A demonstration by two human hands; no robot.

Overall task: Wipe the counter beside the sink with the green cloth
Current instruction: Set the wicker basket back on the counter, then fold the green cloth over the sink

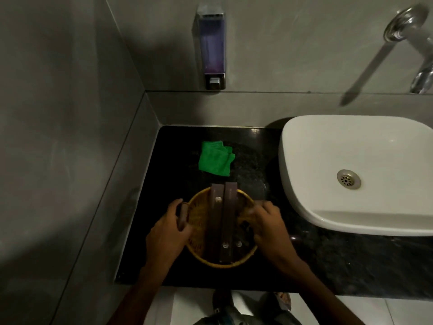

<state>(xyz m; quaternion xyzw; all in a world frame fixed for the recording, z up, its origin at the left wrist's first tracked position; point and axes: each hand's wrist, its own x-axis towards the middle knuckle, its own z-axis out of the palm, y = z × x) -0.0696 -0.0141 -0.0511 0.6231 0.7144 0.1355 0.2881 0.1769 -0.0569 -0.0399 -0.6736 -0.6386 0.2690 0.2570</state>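
A folded green cloth (215,159) lies on the black counter (173,174), near the back wall and left of the white sink (365,146). Nearer to me stands a round yellow wicker basket (199,231) holding two long dark boxes (222,221). My left hand (167,227) grips the basket's left handle. My right hand (267,225) holds the basket's right rim, its fingers curled over the edge. Both hands are well short of the cloth, which nothing touches.
A soap dispenser (212,46) with purple liquid hangs on the wall above the counter. A chrome tap (407,31) sticks out at the top right. Grey walls close the counter at the left and back. The floor and my feet show below the front edge.
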